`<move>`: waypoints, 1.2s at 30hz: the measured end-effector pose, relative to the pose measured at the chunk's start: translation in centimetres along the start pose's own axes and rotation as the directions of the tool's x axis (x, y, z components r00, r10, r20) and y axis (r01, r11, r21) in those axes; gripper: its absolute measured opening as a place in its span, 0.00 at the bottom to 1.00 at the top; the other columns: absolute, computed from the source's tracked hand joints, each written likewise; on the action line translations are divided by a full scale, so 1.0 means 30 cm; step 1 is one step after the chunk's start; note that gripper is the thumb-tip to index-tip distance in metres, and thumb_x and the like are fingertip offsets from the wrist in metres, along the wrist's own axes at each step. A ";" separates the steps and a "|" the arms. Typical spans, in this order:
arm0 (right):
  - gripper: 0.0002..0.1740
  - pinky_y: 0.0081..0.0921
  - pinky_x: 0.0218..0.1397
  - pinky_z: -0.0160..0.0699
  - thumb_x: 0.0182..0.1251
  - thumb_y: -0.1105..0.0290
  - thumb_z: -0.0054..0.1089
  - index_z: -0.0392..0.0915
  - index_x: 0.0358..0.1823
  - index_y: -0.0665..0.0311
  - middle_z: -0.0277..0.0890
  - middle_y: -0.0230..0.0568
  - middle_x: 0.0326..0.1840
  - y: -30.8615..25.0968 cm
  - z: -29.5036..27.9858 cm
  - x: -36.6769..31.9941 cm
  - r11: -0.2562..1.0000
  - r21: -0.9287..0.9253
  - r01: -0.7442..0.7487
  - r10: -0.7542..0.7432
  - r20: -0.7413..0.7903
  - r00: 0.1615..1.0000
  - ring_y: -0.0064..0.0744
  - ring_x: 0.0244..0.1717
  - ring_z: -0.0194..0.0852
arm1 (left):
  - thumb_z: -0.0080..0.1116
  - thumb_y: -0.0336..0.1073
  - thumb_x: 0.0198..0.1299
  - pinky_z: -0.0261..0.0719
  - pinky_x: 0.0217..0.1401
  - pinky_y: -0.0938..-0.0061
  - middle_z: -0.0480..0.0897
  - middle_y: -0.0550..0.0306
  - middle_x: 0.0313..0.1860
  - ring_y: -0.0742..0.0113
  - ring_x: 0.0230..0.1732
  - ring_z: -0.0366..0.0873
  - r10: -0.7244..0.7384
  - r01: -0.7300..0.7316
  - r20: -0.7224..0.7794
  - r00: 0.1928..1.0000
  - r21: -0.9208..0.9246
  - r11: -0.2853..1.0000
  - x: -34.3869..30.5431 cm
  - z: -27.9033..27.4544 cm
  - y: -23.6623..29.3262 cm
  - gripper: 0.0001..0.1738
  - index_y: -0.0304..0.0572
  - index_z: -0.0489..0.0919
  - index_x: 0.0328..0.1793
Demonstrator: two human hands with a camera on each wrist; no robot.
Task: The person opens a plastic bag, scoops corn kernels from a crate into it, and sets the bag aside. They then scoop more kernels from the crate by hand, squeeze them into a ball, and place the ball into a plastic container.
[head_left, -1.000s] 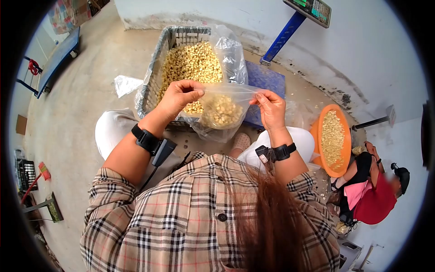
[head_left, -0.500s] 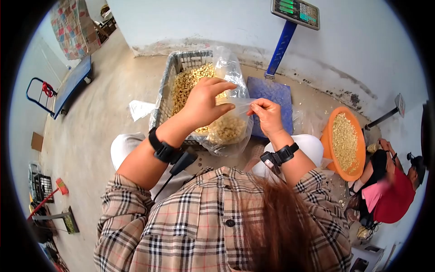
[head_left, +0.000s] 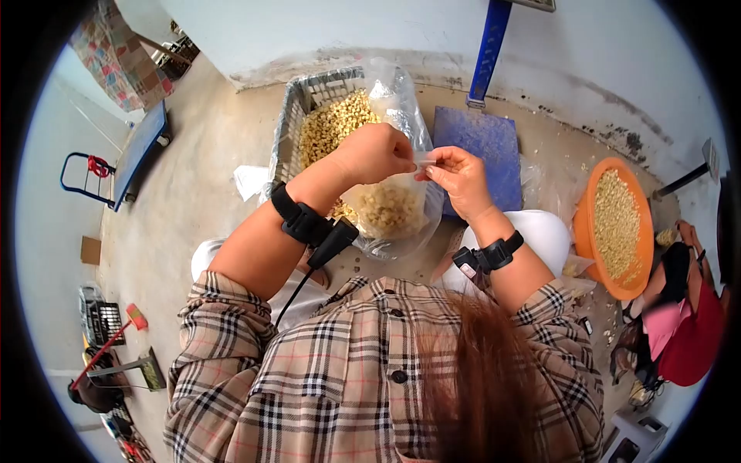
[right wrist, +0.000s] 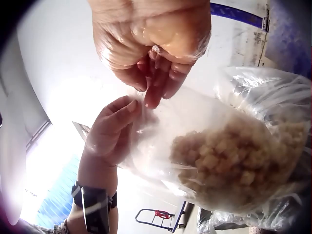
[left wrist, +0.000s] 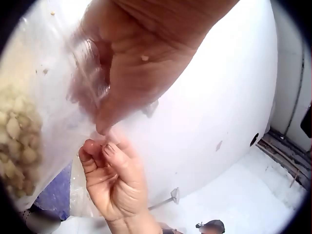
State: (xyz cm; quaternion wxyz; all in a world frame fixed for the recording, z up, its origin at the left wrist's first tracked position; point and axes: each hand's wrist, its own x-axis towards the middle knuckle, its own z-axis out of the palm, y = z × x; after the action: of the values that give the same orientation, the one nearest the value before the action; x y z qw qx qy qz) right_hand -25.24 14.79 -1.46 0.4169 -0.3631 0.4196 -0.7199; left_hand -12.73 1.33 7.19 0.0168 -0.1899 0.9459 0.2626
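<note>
A clear plastic bag (head_left: pixel 392 210) hangs in front of me, its lower part filled with small pale-yellow pieces (right wrist: pixel 234 156). My left hand (head_left: pixel 376 152) pinches the bag's top edge between thumb and fingers; in the left wrist view those fingers show through the film. Close beside it, my right hand (head_left: pixel 461 179) pinches the same edge at the other end. The two sets of fingertips nearly meet. Behind the bag stands a grey plastic crate (head_left: pixel 287 123), lined with clear film and holding more loose pieces (head_left: pixel 340 119).
A blue platform scale (head_left: pixel 482 154) stands right of the crate. Farther right is an orange basin (head_left: pixel 598 266) of pale pieces, with a seated person in red (head_left: pixel 695 339) near it. At left are a blue trolley (head_left: pixel 140 150) and a red-handled brush (head_left: pixel 137 316).
My left hand let go of the bag's left side, opened, then moved right and took the top edge beside my right hand. The right hand kept its pinch. The head view has shifted.
</note>
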 end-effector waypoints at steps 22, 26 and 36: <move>0.05 0.20 0.35 0.77 0.62 0.77 0.55 0.76 0.35 0.73 0.77 0.38 0.29 0.023 0.021 0.005 0.998 -0.024 0.054 -0.055 -0.066 0.996 0.26 0.30 0.78 | 0.62 0.37 0.48 0.75 0.32 0.72 0.81 0.51 0.25 0.61 0.26 0.78 0.096 -0.105 -0.101 0.990 -0.086 0.991 0.009 0.008 0.015 0.10 0.38 0.83 0.32; 0.04 0.19 0.31 0.74 0.61 0.77 0.55 0.75 0.33 0.72 0.76 0.36 0.27 0.038 0.025 0.001 0.995 -0.042 0.087 -0.090 -0.081 0.993 0.23 0.26 0.75 | 0.62 0.39 0.47 0.75 0.31 0.69 0.81 0.49 0.24 0.57 0.25 0.79 0.115 -0.123 -0.107 0.988 -0.070 0.990 0.013 0.016 0.020 0.11 0.40 0.83 0.31; 0.03 0.17 0.30 0.72 0.61 0.77 0.56 0.75 0.32 0.71 0.75 0.34 0.27 0.039 0.025 -0.003 0.992 -0.063 0.111 -0.117 -0.095 0.989 0.21 0.25 0.73 | 0.62 0.35 0.49 0.74 0.34 0.73 0.81 0.51 0.27 0.63 0.28 0.78 0.064 -0.066 -0.043 0.997 -0.050 0.997 0.012 0.006 0.030 0.09 0.37 0.82 0.33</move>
State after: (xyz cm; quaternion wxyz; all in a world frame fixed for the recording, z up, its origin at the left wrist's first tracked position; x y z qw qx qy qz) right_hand -24.21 14.30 -2.25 0.3431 -0.3624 0.4388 -0.7472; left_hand -13.40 2.00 7.42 -0.0162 -0.1648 0.9446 0.2833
